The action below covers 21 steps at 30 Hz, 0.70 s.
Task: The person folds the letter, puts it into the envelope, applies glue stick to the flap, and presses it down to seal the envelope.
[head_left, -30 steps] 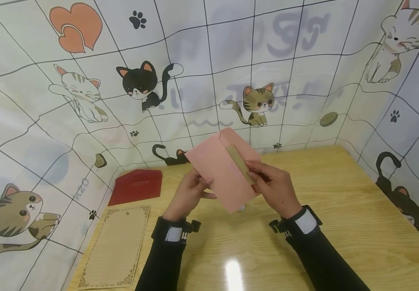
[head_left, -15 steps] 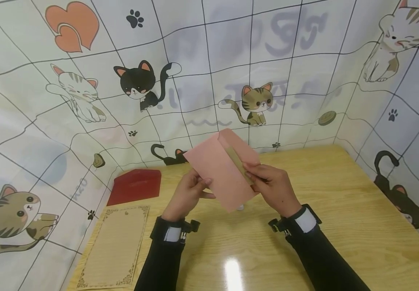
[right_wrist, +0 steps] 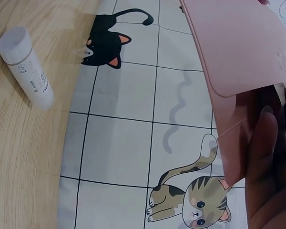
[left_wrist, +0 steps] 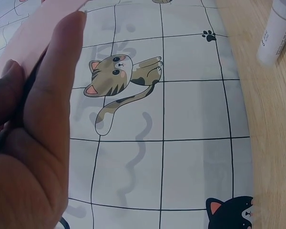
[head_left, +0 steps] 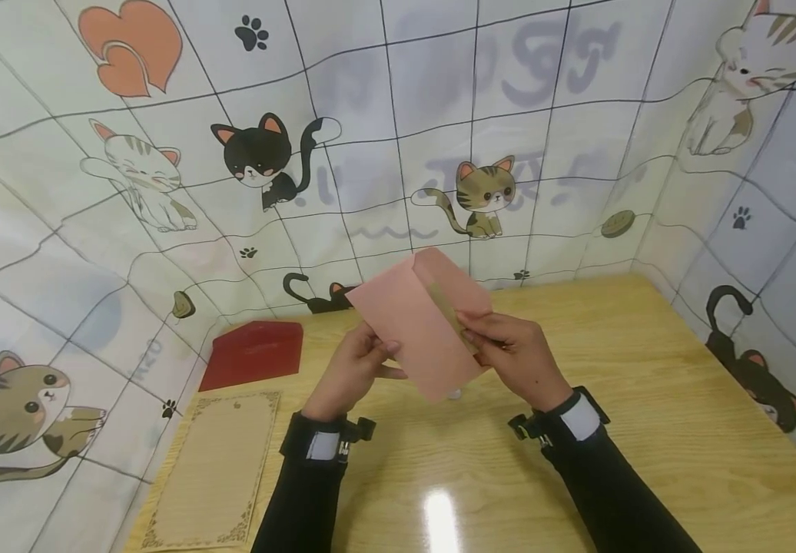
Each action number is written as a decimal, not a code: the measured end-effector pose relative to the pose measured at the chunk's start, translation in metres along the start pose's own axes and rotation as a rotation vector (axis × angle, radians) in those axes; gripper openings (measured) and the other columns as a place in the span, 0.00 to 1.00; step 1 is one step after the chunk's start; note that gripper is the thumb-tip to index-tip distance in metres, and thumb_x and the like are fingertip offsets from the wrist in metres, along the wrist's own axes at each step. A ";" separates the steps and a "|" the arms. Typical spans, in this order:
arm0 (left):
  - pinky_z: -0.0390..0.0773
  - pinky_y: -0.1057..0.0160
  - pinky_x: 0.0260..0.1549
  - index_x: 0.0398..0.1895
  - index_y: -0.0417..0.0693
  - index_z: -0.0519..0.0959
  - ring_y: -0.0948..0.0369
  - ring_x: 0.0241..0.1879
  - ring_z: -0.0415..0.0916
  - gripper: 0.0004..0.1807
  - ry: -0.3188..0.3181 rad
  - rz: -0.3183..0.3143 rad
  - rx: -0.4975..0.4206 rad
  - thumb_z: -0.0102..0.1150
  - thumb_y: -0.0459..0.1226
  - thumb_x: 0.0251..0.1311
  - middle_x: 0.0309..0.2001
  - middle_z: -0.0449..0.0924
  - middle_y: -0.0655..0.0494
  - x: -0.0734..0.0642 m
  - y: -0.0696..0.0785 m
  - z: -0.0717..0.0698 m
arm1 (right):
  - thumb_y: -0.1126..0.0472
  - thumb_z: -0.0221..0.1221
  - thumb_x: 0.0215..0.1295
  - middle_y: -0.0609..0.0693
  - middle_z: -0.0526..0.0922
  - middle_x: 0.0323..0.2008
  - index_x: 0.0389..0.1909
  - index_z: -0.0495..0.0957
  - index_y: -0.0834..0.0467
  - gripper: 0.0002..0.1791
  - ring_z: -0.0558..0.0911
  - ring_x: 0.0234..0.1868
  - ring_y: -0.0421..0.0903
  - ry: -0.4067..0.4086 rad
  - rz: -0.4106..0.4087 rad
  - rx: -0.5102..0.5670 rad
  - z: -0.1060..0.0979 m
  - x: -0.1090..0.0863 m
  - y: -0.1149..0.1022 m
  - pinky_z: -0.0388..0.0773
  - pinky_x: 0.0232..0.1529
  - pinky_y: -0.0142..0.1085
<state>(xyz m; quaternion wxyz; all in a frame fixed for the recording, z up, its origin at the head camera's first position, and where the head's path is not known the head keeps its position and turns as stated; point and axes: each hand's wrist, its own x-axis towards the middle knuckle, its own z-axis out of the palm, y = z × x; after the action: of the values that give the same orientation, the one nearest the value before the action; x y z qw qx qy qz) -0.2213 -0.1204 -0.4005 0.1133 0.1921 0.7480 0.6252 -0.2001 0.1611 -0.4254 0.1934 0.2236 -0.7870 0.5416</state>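
A pink envelope [head_left: 408, 326] is held up tilted over the table, its flap [head_left: 455, 280] raised. My left hand [head_left: 355, 369] pinches its left edge between thumb and fingers. At the opening on the other side, my right hand [head_left: 519, 357] pinches a tan folded paper [head_left: 445, 306], of which only a narrow strip shows past the envelope's edge. From the right wrist, the envelope [right_wrist: 243, 45] gapes beside my right fingers [right_wrist: 264, 138], with a pale paper edge [right_wrist: 280, 90] inside. In the left wrist view my left fingers [left_wrist: 55, 71] lie along the envelope.
A red envelope [head_left: 254, 355] lies at the table's back left. In front of it is a tan sheet of bordered letter paper [head_left: 211, 468]. A white glue stick [right_wrist: 27, 67] stands on the table, mostly hidden behind the pink envelope from above. Cat-print cloth [head_left: 370, 153] walls the table's back and sides.
The tan folded paper has slid deeper into the pink envelope, so a narrower strip shows. My right fingers have shifted slightly left with it. The left hand keeps its hold.
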 end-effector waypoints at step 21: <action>0.96 0.51 0.50 0.75 0.32 0.71 0.53 0.56 0.91 0.21 -0.022 -0.030 0.010 0.55 0.27 0.85 0.61 0.84 0.29 -0.001 0.002 0.001 | 0.75 0.71 0.71 0.61 0.96 0.51 0.60 0.92 0.62 0.19 0.84 0.39 0.39 -0.086 -0.006 -0.066 -0.002 -0.002 -0.002 0.84 0.33 0.32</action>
<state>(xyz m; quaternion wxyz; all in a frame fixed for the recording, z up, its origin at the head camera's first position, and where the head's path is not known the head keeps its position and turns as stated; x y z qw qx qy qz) -0.2197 -0.1198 -0.3991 0.1298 0.1883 0.7526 0.6175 -0.1976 0.1628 -0.4244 0.1682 0.2425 -0.8113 0.5046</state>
